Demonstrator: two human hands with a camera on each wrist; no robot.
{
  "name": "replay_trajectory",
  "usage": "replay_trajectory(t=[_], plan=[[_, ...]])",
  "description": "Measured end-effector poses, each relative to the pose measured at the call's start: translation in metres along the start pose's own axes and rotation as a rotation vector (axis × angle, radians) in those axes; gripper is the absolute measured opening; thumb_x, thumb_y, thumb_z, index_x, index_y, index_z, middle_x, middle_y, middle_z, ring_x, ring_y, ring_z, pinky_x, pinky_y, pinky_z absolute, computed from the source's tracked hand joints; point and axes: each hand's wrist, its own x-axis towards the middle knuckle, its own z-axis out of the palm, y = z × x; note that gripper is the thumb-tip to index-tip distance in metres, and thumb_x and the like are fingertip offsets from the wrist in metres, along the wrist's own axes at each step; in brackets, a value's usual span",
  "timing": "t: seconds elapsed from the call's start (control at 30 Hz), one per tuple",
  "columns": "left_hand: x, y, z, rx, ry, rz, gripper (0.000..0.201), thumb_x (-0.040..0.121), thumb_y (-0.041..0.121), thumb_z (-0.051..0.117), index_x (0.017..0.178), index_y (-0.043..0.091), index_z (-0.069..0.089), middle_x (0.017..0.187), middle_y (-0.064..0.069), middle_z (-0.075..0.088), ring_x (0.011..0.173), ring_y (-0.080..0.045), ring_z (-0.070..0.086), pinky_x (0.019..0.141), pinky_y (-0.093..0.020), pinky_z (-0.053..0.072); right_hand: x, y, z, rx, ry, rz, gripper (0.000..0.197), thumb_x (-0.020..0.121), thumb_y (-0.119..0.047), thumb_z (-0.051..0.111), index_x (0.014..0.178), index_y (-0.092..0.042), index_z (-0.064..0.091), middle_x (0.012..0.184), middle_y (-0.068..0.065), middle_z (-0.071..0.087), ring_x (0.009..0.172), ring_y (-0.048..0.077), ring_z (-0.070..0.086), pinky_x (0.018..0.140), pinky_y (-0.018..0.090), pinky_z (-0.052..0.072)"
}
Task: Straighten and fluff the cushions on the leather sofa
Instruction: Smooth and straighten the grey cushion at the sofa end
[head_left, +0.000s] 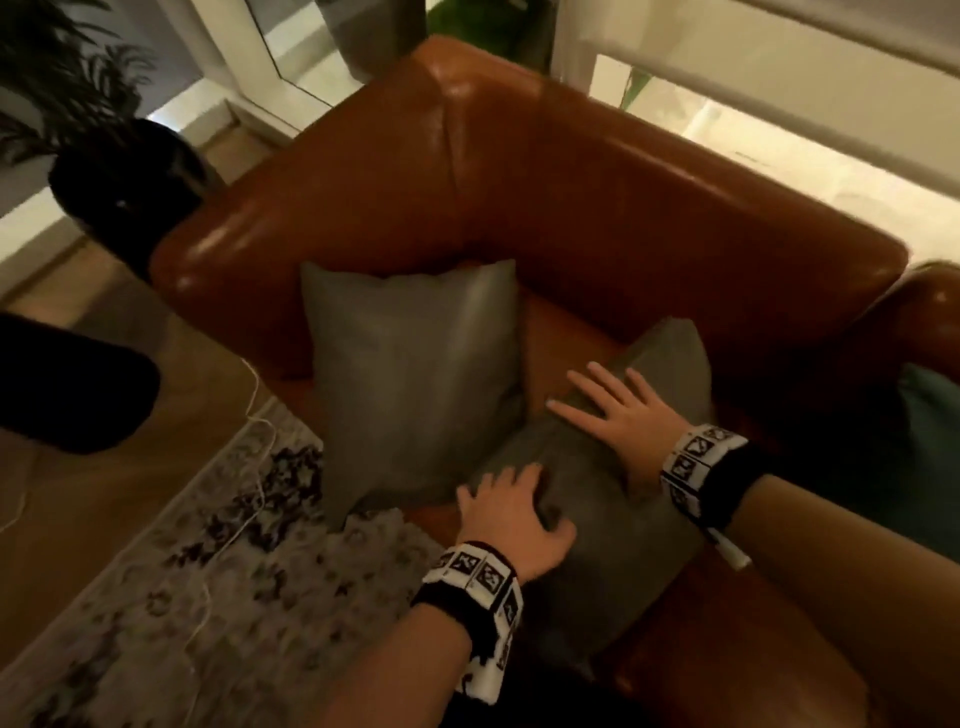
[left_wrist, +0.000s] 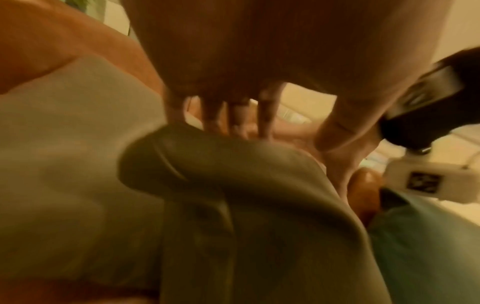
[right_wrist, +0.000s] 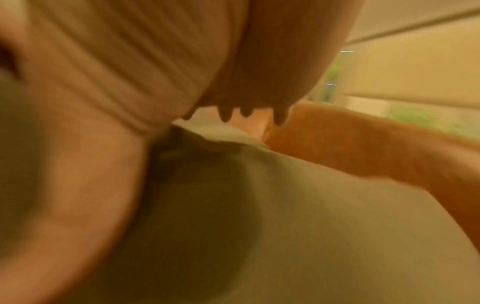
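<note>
Two grey cushions show on the seat of the brown leather sofa (head_left: 597, 171), and both hands are on one of them. That one, the flat grey cushion (head_left: 613, 530), lies on the seat cushion near the front edge, to the right of the other and touching it along one side. The left hand (head_left: 511, 512) rests on its near left part with the fingers bent and digging into the fabric, the thumb spread to the right; the cloth dents under the fingertips, but whether any fold is pinched cannot be told. The right hand (head_left: 623, 410) lies on the far part of the same cushion, palm down, fingers straight and spread, pressing flat without grasping. In the left wrist view the flat grey cushion (left_wrist: 233, 185) bulges up in a fold just below the left hand's fingers (left_wrist: 265, 115); the right wrist view is blurred and shows only cushion fabric and leather.

The second one, the upright grey cushion (head_left: 415, 374), leans against the sofa's left armrest, standing on its lower edge. A third, teal cushion (head_left: 930, 441) sits at the far right, partly cut off by the frame.

Each wrist carries one black-and-white marked band. Left of the sofa a patterned rug (head_left: 182, 597) covers the floor, one white cord (head_left: 254, 405) trails across it, and one dark plant pot (head_left: 124, 176) stands beyond the armrest.
</note>
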Motion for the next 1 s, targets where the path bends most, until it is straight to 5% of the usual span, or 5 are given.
replay_trajectory(t=[0.13, 0.27, 0.37, 0.47, 1.0], plan=[[-0.001, -0.064, -0.04, -0.2, 0.186, 0.203, 0.046, 0.083, 0.052, 0.051, 0.127, 0.04, 0.055, 0.12, 0.017, 0.064, 0.115, -0.01, 0.055, 0.103, -0.035, 0.04, 0.038, 0.003, -0.017, -0.095, -0.3, -0.116, 0.16, 0.039, -0.064, 0.088, 0.145, -0.04, -0.031, 0.163, 0.004, -0.014, 0.15, 0.028, -0.012, 0.114, 0.061, -0.011], [0.054, -0.178, -0.08, -0.527, 0.512, -0.27, 0.08, 0.075, 0.051, 0.072, 0.144, 0.034, 0.036, 0.145, 0.002, 0.043, 0.133, -0.024, 0.044, 0.111, -0.042, 0.038, 0.034, 0.001, -0.023, -0.115, -0.324, -0.085, 0.14, 0.051, -0.07, 0.08, 0.15, -0.042, -0.014, 0.158, -0.001, 0.02, 0.146, 0.023, 0.019, 0.12, 0.051, -0.003], [0.103, -0.262, -0.08, -0.917, 0.278, -0.693, 0.138, 0.039, 0.061, 0.091, 0.15, 0.035, 0.014, 0.156, -0.001, 0.031, 0.137, -0.033, 0.04, 0.11, -0.056, 0.037, 0.013, 0.005, -0.028, -0.062, -0.339, 0.006, 0.123, 0.061, -0.072, 0.073, 0.152, -0.042, -0.004, 0.157, -0.004, 0.024, 0.144, 0.021, 0.024, 0.121, 0.045, 0.003], [0.127, -0.263, -0.075, -1.12, 0.106, -0.652, 0.129, 0.041, 0.042, 0.097, 0.148, 0.023, 0.027, 0.147, -0.007, 0.046, 0.128, -0.037, 0.05, 0.106, -0.056, 0.041, -0.016, 0.017, -0.027, 0.065, -0.266, 0.164, 0.114, 0.061, -0.08, 0.063, 0.151, -0.044, 0.003, 0.154, -0.008, 0.028, 0.14, 0.016, 0.028, 0.118, 0.04, 0.011], [0.155, -0.129, -0.282, 0.154, 0.484, -0.19, 0.085, 0.063, 0.065, 0.076, 0.131, 0.035, 0.035, 0.124, -0.01, 0.056, 0.109, -0.038, 0.058, 0.086, -0.049, 0.051, -0.027, 0.103, -0.08, 0.436, 0.106, 0.712, 0.113, 0.049, -0.085, 0.067, 0.144, -0.045, 0.023, 0.126, -0.003, 0.052, 0.117, 0.026, 0.051, 0.099, 0.048, 0.043]])
